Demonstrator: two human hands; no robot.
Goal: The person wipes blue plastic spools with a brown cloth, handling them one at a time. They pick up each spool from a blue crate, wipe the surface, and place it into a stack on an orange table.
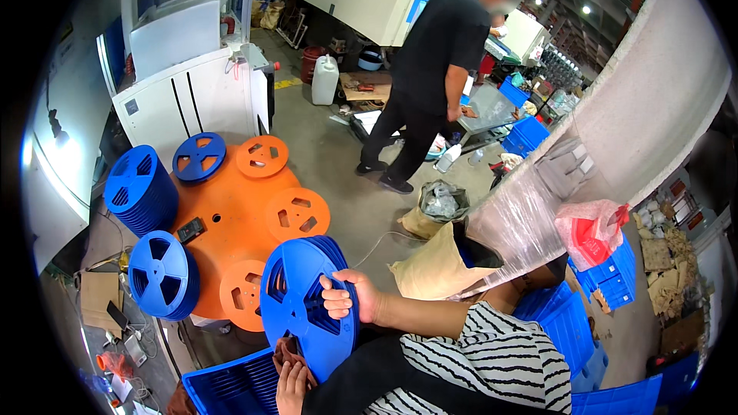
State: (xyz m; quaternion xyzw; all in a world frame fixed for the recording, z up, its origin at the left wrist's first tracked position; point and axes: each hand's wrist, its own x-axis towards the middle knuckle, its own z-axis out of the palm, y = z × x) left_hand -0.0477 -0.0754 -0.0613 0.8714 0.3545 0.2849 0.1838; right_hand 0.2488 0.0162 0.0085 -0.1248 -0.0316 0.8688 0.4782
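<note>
A stack of blue plastic reels stands tilted in front of me, flat faces toward the left. My right hand grips the stack, with its fingers curled into a cut-out near the rim. Lower down, my left hand holds a brown cloth against the reel's lower edge; part of this hand is cut off by the frame. Beneath the reels, a blue crate contains more blue reels on edge.
An orange round table ahead carries orange spool seats, blue reel stacks and a small black device. A person in black walks beyond it. Sacks, a wrapped pillar and blue crates stand to the right.
</note>
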